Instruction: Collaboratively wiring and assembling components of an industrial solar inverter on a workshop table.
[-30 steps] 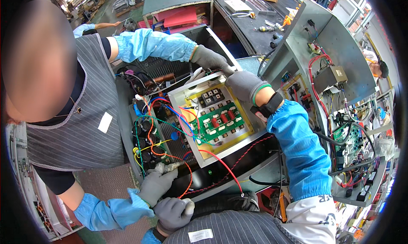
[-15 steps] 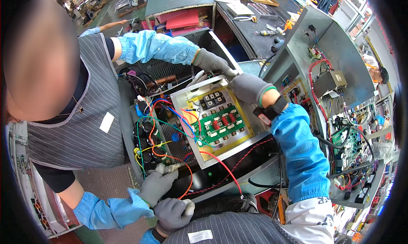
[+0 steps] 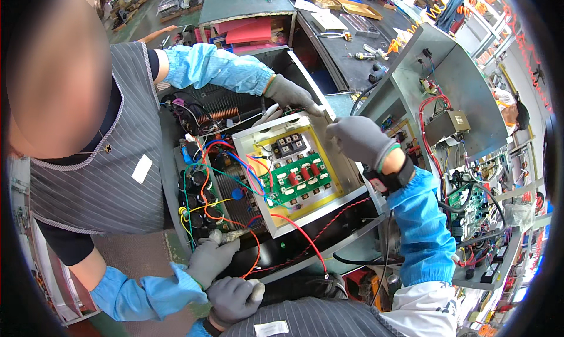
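Between me and a co-worker, an open-topped metal box (image 3: 306, 182) with a green circuit board (image 3: 294, 178) sits in a larger grey cabinet (image 3: 170, 187). My right hand (image 3: 361, 140), grey-gloved, has its fingers curled at the box's upper right side. Its fingertips are hidden, so contact is unclear. My left hand (image 3: 235, 299), also gloved, is closed low by the cabinet's near edge. An orange wire (image 3: 257, 252) runs down to it; whether it is gripped is hidden. One co-worker's hand (image 3: 292, 96) is at the box's far corner, the other (image 3: 214, 257) at the cabinet's near left.
Red, blue and green wires trail from the box, and a loose red cable (image 3: 308, 240) hangs over the near side. An upright metal panel (image 3: 449, 99) with wiring stands at right. Behind lies a dark workbench (image 3: 346, 49) with tools and trays.
My right hand has drawn back to the right, away from the box's far corner. The co-worker's hands and my left hand stay nearly in place. The whole view has shifted slightly.
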`<state>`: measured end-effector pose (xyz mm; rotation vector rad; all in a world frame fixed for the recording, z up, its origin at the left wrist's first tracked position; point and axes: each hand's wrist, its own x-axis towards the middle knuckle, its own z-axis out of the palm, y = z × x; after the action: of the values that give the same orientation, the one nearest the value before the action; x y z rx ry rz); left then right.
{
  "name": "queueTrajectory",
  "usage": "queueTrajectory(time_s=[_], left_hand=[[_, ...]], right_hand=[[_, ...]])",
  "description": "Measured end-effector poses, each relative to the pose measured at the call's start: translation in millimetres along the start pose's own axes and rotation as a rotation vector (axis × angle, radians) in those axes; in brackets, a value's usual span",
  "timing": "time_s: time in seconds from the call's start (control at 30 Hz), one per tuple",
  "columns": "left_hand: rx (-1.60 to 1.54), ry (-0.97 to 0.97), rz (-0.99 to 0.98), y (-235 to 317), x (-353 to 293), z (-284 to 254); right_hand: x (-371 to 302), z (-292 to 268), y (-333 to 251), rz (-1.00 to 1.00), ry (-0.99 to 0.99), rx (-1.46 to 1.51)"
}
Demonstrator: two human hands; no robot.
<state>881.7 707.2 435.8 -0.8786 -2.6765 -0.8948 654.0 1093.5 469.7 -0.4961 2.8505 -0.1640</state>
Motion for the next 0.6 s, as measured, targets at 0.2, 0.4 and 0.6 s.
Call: queueTrajectory(time_s=[0.2, 0.4, 0.6], left_hand=[[-0.007, 0.007, -0.003, 0, -1, 1], [0.002, 0.046, -0.014, -1, -2, 4], [0.02, 0.05, -0.002, -3, -4, 5]], right_hand=[[35, 23, -32, 0.07, -0.24, -0.25], [34, 26, -36, -0.06, -0.069, -0.28], [38, 33, -28, -0.041, -0.202, -0.353]])
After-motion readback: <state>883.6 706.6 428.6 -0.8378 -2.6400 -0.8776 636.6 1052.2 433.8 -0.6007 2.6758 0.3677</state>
